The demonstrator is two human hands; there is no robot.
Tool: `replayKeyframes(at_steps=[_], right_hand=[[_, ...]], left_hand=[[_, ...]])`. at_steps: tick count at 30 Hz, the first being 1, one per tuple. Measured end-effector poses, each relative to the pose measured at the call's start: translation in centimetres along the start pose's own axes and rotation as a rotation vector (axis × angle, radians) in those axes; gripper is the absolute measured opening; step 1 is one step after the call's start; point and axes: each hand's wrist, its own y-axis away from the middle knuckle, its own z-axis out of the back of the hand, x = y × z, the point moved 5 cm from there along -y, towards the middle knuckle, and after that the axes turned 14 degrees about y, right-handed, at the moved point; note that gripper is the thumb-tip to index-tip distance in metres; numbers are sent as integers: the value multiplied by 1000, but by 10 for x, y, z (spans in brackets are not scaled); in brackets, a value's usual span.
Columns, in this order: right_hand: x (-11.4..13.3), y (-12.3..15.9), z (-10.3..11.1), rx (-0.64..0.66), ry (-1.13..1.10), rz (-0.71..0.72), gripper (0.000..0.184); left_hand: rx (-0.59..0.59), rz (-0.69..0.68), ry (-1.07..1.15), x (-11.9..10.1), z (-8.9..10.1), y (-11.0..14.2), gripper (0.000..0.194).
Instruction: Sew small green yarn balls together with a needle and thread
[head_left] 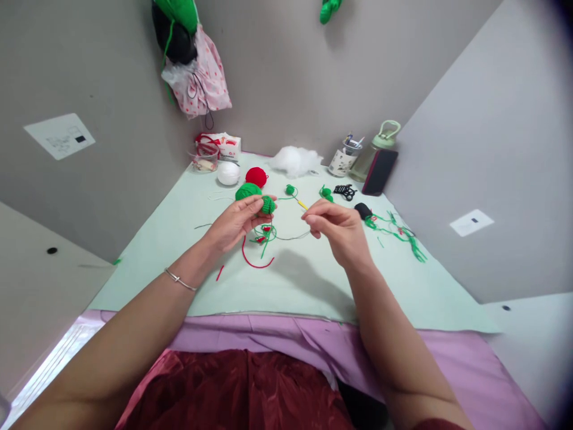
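Observation:
My left hand [239, 220] is closed around a small green crocheted piece [268, 205], held up over the table with a dark strand across it. A thin dark thread [290, 238] loops from below this piece toward my right hand [333, 224]. The thumb and fingertips of that hand are pinched together; whatever is between them is too small to make out. Just beyond those fingertips shows a crochet hook with a yellow handle [303, 205]. Beneath my left hand lie small green and red crocheted bits [265, 234] and a curved red yarn strand [255, 264].
Behind my left hand sit green [248, 192], red [256, 177] and white [228, 173] yarn balls. White stuffing [295, 161], a pen cup [344, 160], a green bottle [378, 152] and a phone [379, 172] line the back. Green yarn scraps [405, 234] lie right.

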Motion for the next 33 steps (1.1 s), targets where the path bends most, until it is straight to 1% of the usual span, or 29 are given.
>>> replayKeyframes(at_steps=[3,5,11,19,27,33], right_hand=[[2,3,-13,1,203,58,10],[2,4,-18,1,295,78,10],[0,7,-24,-1,460,104,12],[-2,7,-25,17,494,58,12],[2,7,-24,-4,474,61,11],[1,6,-25,11,487,60,12]], left_hand=[[11,24,-4,3,-2,1,25],[23,28,-10,5,-3,2,26],[46,30,-38,7,-3,2,28],[51,7,-67,7,-3,1,30],[43,-1,-68,7,-1,1,29],[53,1,-82,7,-3,2,30]])
